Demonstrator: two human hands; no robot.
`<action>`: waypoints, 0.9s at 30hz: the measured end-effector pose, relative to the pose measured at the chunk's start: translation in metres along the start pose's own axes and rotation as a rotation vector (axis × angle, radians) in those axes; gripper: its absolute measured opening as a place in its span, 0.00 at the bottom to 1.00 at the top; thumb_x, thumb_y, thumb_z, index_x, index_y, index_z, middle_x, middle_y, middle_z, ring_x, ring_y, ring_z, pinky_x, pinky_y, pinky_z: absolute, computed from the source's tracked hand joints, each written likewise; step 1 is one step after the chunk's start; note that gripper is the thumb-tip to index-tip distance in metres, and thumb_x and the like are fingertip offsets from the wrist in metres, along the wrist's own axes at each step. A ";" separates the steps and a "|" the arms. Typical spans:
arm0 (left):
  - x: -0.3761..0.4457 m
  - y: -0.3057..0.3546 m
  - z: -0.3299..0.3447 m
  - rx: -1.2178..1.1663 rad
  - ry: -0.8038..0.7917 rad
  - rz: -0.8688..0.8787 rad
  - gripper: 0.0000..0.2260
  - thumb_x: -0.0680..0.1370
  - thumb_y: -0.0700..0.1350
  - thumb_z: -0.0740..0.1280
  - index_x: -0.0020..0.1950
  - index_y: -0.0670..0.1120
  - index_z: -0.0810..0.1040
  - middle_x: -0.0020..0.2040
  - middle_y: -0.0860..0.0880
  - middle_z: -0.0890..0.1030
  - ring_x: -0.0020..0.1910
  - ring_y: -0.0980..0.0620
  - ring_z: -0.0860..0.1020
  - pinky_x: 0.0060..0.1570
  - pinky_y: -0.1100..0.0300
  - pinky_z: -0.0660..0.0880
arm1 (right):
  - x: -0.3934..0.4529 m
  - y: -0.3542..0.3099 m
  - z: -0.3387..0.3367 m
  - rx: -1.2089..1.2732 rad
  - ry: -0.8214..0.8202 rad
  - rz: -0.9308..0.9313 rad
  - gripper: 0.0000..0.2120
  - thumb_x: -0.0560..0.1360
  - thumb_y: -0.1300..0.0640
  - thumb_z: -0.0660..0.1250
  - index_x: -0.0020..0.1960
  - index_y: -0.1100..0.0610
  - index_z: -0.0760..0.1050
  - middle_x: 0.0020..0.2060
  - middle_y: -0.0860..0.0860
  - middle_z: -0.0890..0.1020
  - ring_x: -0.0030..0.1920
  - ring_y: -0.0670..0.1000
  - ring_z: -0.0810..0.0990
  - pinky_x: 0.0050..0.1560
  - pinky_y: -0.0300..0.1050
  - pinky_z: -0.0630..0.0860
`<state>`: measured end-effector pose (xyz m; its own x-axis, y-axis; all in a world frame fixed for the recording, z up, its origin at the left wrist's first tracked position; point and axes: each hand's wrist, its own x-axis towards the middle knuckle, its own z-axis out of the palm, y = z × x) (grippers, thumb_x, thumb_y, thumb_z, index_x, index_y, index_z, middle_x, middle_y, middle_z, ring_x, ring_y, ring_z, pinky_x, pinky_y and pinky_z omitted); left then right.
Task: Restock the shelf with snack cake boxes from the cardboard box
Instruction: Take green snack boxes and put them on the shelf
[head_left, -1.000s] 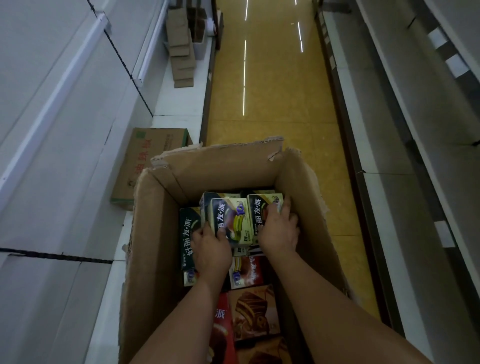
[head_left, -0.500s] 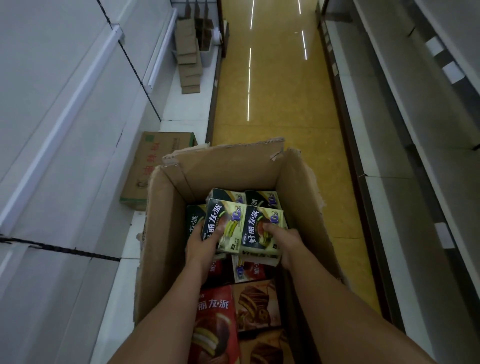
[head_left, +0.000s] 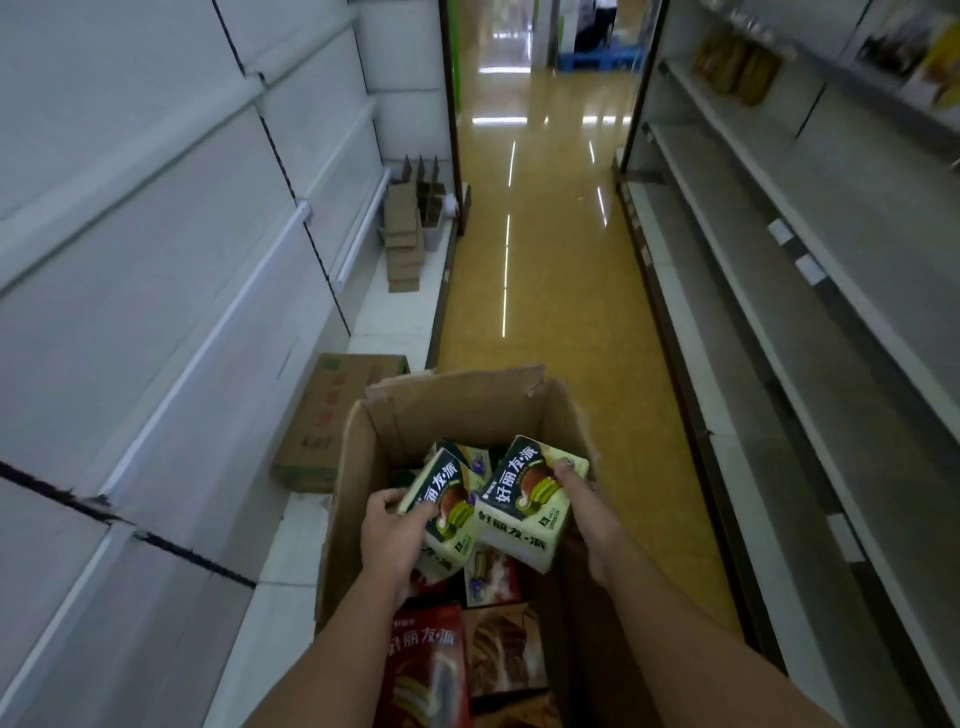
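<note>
2 hands (head_left: 395, 535), 2 green snack boxes (head_left: 524, 509) held, 2 cardboard boxes (head_left: 353, 519).

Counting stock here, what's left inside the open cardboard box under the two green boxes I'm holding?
Inside the cardboard box, a red snack cake box, a brown one and another green one show. The left hand, right hand and two lifted green boxes hide the rest.
</note>
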<state>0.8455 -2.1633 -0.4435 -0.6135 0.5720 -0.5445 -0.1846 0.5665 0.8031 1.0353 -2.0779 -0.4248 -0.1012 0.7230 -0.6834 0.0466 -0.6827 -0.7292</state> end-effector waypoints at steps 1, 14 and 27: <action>-0.008 0.005 -0.002 0.007 -0.020 0.006 0.21 0.72 0.42 0.73 0.60 0.47 0.68 0.52 0.44 0.77 0.44 0.46 0.78 0.39 0.55 0.75 | -0.009 -0.007 -0.004 0.039 -0.021 -0.012 0.13 0.78 0.45 0.63 0.52 0.55 0.75 0.44 0.53 0.82 0.43 0.52 0.80 0.41 0.45 0.75; -0.067 0.084 0.002 0.035 -0.475 -0.017 0.19 0.71 0.49 0.74 0.57 0.39 0.79 0.46 0.40 0.85 0.46 0.40 0.83 0.47 0.49 0.79 | -0.125 -0.047 -0.055 0.006 -0.183 0.016 0.21 0.66 0.47 0.73 0.54 0.57 0.77 0.45 0.51 0.82 0.47 0.50 0.76 0.56 0.48 0.68; -0.092 0.061 0.049 -0.011 -0.759 -0.209 0.54 0.47 0.66 0.79 0.70 0.51 0.69 0.57 0.35 0.80 0.47 0.30 0.81 0.45 0.32 0.76 | -0.210 -0.005 -0.070 0.227 -0.105 -0.057 0.24 0.66 0.54 0.72 0.60 0.61 0.76 0.51 0.60 0.83 0.51 0.59 0.80 0.52 0.52 0.75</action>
<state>0.9287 -2.1524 -0.3566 0.1258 0.7053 -0.6976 -0.2479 0.7032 0.6663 1.1261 -2.2190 -0.2795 -0.2009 0.7541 -0.6253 -0.1853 -0.6560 -0.7316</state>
